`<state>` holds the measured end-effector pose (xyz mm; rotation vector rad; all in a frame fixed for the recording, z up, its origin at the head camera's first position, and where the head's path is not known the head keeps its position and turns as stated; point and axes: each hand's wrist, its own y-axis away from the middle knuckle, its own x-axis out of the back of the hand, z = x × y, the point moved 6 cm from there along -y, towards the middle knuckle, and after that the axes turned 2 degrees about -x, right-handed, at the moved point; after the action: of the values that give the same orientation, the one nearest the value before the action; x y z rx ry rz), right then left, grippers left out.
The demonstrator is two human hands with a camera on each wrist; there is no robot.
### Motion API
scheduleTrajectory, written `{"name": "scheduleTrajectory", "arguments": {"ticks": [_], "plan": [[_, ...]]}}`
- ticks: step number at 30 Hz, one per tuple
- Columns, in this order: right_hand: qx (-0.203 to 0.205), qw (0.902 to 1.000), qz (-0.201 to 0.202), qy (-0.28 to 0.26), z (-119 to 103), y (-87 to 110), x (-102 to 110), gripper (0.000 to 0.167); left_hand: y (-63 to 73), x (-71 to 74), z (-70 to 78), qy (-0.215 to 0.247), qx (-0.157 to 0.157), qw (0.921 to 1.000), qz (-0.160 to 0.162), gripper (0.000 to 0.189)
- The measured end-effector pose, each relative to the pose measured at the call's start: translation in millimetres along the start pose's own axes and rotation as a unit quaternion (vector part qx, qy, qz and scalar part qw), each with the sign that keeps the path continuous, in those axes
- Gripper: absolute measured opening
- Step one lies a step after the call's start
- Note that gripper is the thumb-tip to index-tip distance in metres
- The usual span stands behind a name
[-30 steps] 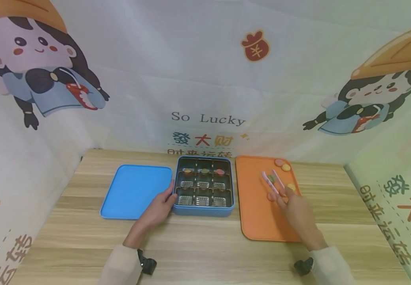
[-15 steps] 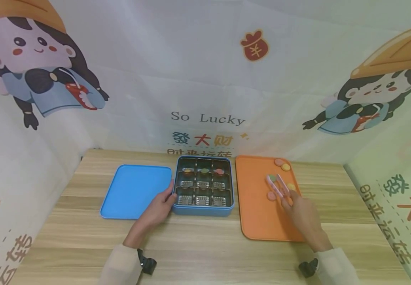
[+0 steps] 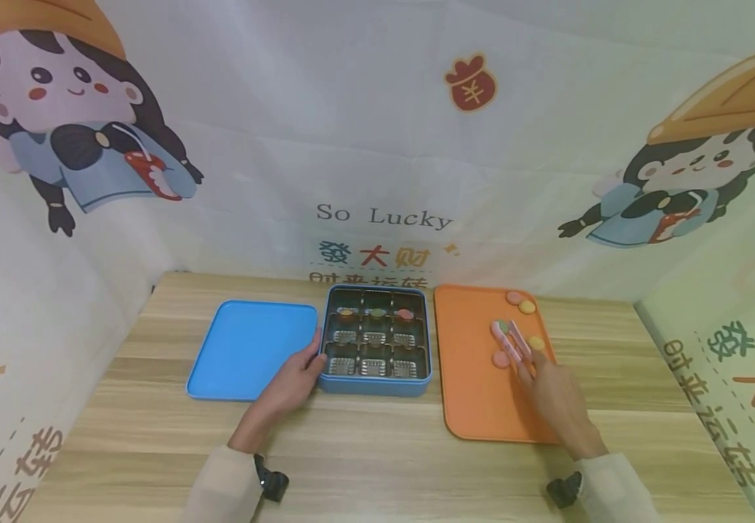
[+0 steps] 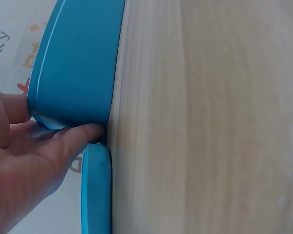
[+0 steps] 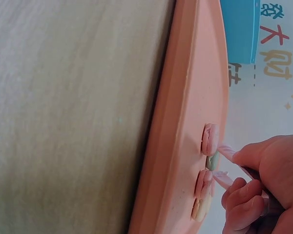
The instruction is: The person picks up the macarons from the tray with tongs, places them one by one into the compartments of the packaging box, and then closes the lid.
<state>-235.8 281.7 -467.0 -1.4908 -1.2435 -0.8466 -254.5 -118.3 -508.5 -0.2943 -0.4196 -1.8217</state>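
My left hand (image 3: 291,383) holds the front left corner of a blue tin box (image 3: 373,389), its thumb at the rim (image 4: 35,105). A black divided insert fills the box; an orange, a green and a pink macaron (image 3: 405,314) sit in its back row. My right hand (image 3: 559,401) grips pink tongs (image 3: 506,344) over the orange tray (image 3: 475,407). Between the tong tips is a green macaron (image 3: 501,327), low at the tray's surface. A pink macaron (image 3: 501,359) lies just in front of it, a yellow macaron (image 3: 535,342) to its right.
A pink macaron (image 3: 514,297) and a yellow macaron (image 3: 527,307) lie in the tray's back right corner. Left of the box is a flat blue lid (image 3: 249,352). A printed cloth (image 3: 377,145) hangs behind the wooden table (image 3: 364,450).
The tongs have moved slightly right, and their tips have drawn together around the green macaron. My left hand stays at the box.
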Motion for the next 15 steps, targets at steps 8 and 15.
{"name": "scheduleTrajectory", "arguments": {"ticks": [8, 15], "plan": [[0.007, 0.9999, 0.011, -0.001, -3, -0.5, 3, 0.019, -1.0, -0.1, -0.3, -0.002, 0.002, 1.0, -0.001, 0.058], [0.021, 0.9995, 0.022, -0.008, -12, 0.8, 6, 0.016, -1.1, 0.2, -0.7, -0.004, 0.002, 1.0, -0.003, 0.058]]}}
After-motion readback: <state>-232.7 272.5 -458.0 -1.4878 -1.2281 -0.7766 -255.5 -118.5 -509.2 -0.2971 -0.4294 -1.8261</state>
